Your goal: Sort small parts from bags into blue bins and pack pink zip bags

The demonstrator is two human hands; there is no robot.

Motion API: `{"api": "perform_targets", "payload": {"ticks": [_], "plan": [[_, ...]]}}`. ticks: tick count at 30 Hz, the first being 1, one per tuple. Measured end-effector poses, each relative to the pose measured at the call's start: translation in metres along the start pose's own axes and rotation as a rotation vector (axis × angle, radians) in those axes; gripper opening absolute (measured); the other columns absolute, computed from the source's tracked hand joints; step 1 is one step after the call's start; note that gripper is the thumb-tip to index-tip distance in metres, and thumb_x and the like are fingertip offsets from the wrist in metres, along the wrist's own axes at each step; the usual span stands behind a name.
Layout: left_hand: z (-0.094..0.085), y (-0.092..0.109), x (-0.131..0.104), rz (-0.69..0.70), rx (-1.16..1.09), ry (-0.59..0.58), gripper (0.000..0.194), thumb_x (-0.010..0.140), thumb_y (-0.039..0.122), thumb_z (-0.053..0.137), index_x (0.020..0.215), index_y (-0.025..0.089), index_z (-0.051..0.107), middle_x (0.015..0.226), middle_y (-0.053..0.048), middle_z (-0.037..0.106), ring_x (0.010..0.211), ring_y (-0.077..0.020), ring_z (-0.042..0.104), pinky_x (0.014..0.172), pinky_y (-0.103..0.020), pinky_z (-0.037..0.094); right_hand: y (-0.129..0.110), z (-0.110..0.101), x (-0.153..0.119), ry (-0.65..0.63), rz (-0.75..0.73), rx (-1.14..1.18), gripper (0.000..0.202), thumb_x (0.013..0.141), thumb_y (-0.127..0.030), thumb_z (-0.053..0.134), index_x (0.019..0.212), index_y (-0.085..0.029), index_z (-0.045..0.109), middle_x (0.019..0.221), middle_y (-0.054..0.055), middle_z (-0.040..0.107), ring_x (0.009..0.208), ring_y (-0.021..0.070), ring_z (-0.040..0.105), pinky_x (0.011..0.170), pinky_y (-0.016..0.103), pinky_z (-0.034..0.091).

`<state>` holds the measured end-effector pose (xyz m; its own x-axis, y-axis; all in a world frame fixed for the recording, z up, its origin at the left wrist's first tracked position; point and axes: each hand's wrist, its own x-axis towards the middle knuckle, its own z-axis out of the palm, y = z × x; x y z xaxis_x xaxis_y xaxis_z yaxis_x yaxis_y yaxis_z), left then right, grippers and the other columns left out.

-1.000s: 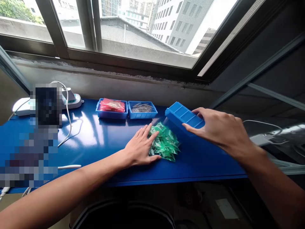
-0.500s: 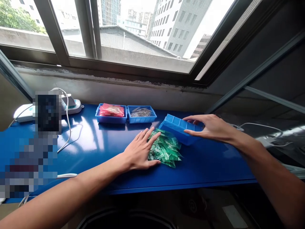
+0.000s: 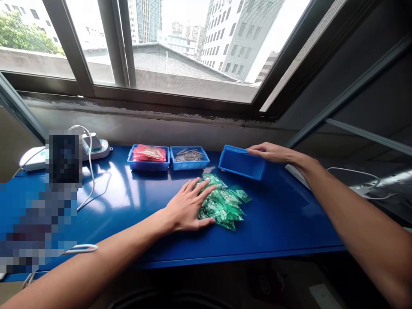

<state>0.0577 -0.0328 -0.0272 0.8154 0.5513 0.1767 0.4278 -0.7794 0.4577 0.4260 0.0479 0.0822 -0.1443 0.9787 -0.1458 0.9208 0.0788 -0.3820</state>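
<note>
A loose pile of small green plastic packets (image 3: 225, 204) lies on the blue tabletop (image 3: 135, 227). My left hand (image 3: 189, 206) rests at the pile's left side with its fingers spread, some of them over the packets. Behind and to the right, my right hand (image 3: 270, 152) grips the right end of a blue plastic bin (image 3: 240, 162). That bin is tilted, its opening faces me, and its visible inside is bare. Part of my right hand's grip is hidden behind the rim.
Against the wall stand a blue bin (image 3: 148, 166) of red packets (image 3: 149, 153) and another blue bin (image 3: 189, 165) with thin metal pieces (image 3: 189, 155). A white power strip (image 3: 99, 150) with a cable (image 3: 92, 171) lies left. Behind is a window (image 3: 193, 64).
My right hand has turned the blue bin from tipped over the packets to opening toward me, moving it back from the pile. My left hand stays at the packets, which have spread slightly.
</note>
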Motion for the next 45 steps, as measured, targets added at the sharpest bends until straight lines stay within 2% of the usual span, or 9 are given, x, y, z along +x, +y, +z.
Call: {"api": "perform_targets", "payload": {"ticks": [10, 14, 17, 18, 24, 30, 35, 41, 45], "plan": [[-0.002, -0.004, -0.001, 0.039, -0.011, -0.013, 0.095, 0.087, 0.064, 0.068, 0.165, 0.021, 0.034, 0.17, -0.015, 0.036, 0.161, -0.0421, 0.022, 0.131, -0.06, 0.022, -0.02, 0.035, 0.065, 0.061, -0.064, 0.045, 0.054, 0.09, -0.064, 0.061, 0.1, -0.016, 0.083, 0.111, 0.009, 0.083, 0.104, 0.0296, 0.075, 0.094, 0.036, 0.058], [-0.002, -0.004, -0.002, 0.054, -0.028, -0.011, 0.094, 0.089, 0.065, 0.066, 0.165, 0.021, 0.033, 0.171, -0.016, 0.035, 0.161, -0.0416, 0.021, 0.131, -0.061, 0.022, -0.028, 0.058, 0.032, 0.276, -0.037, 0.048, 0.053, 0.099, -0.052, 0.049, 0.128, -0.016, 0.074, 0.133, 0.015, 0.075, 0.122, 0.0319, 0.07, 0.104, 0.041, 0.054], [-0.003, -0.003, -0.002, 0.054, -0.037, -0.016, 0.093, 0.089, 0.063, 0.067, 0.165, 0.021, 0.033, 0.171, -0.016, 0.035, 0.162, -0.0413, 0.02, 0.131, -0.061, 0.022, -0.033, 0.085, -0.021, 0.761, 0.069, 0.174, 0.052, 0.103, -0.05, 0.043, 0.13, -0.017, 0.072, 0.127, 0.015, 0.077, 0.119, 0.0321, 0.072, 0.102, 0.044, 0.056], [-0.003, -0.003, -0.002, 0.051, -0.037, -0.021, 0.093, 0.088, 0.062, 0.067, 0.165, 0.02, 0.033, 0.171, -0.016, 0.034, 0.162, -0.0413, 0.02, 0.131, -0.06, 0.022, -0.035, 0.095, -0.04, 0.8, 0.079, 0.224, 0.049, 0.103, -0.05, 0.044, 0.129, -0.019, 0.072, 0.128, 0.014, 0.076, 0.117, 0.0324, 0.073, 0.102, 0.045, 0.057], [-0.007, -0.001, -0.002, 0.042, -0.039, -0.052, 0.091, 0.089, 0.061, 0.067, 0.164, 0.021, 0.035, 0.173, -0.015, 0.031, 0.163, -0.0398, 0.018, 0.132, -0.059, 0.021, -0.064, 0.15, -0.105, 0.354, 0.122, 0.32, 0.054, 0.101, -0.059, 0.05, 0.142, -0.028, 0.067, 0.145, 0.008, 0.069, 0.135, 0.0378, 0.063, 0.108, 0.052, 0.055], [-0.004, -0.004, -0.002, 0.051, -0.034, -0.037, 0.095, 0.088, 0.063, 0.068, 0.165, 0.02, 0.032, 0.173, -0.015, 0.031, 0.163, -0.0395, 0.018, 0.132, -0.058, 0.02, -0.086, 0.147, -0.104, 0.33, 0.017, 0.342, 0.056, 0.103, -0.058, 0.047, 0.147, -0.028, 0.063, 0.151, 0.007, 0.063, 0.143, 0.0352, 0.056, 0.116, 0.051, 0.05], [-0.003, -0.004, -0.003, 0.06, -0.024, -0.028, 0.094, 0.088, 0.063, 0.066, 0.165, 0.022, 0.032, 0.172, -0.015, 0.032, 0.162, -0.0395, 0.019, 0.131, -0.058, 0.022, -0.108, 0.096, -0.061, 0.476, -0.164, 0.079, 0.041, 0.104, -0.046, 0.047, 0.128, -0.027, 0.074, 0.136, 0.005, 0.074, 0.134, 0.0329, 0.065, 0.115, 0.047, 0.051], [-0.005, -0.003, -0.004, 0.067, -0.005, -0.043, 0.096, 0.088, 0.064, 0.067, 0.165, 0.02, 0.033, 0.172, -0.017, 0.03, 0.162, -0.0407, 0.021, 0.131, -0.059, 0.022, -0.147, 0.066, 0.065, 0.163, -0.409, -0.182, 0.046, 0.104, -0.027, 0.041, 0.142, -0.018, 0.067, 0.143, 0.008, 0.07, 0.135, 0.0274, 0.064, 0.116, 0.041, 0.047], [-0.002, -0.005, -0.004, 0.09, 0.014, -0.028, 0.098, 0.089, 0.068, 0.065, 0.167, 0.02, 0.03, 0.173, -0.019, 0.028, 0.162, -0.0404, 0.018, 0.131, -0.059, 0.018, -0.152, 0.074, 0.121, -0.01, -0.396, -0.257, 0.03, 0.093, -0.022, 0.06, 0.11, -0.019, 0.084, 0.116, 0.009, 0.082, 0.109, 0.0319, 0.076, 0.1, 0.038, 0.056]]}}
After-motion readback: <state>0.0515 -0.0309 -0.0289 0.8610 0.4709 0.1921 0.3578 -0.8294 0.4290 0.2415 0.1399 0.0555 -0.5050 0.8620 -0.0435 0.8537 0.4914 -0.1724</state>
